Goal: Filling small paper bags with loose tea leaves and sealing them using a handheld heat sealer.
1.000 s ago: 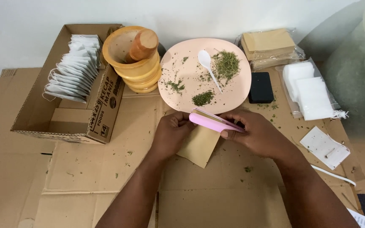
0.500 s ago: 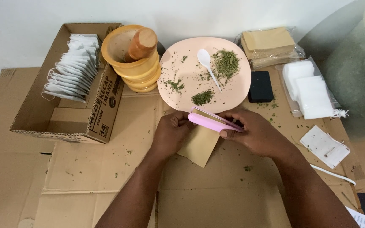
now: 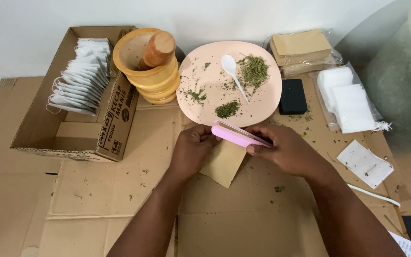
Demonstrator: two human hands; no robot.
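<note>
Both hands (left, right) press a pink sealer onto a brown packet.

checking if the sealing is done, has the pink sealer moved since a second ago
No. The pink sealer sits in the same spot just below the plate, clamped over the brown packet, with the right hand on it.

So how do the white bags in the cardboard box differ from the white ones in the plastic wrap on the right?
The white bags in the box stand on edge in a fanned row, loose, with strings hanging out. The white bags in plastic wrap lie flat in stacks inside a clear wrapper. The box ones sit left of the wooden mortar; the wrapped ones sit right of the black block. Both are white and roughly square.
</note>
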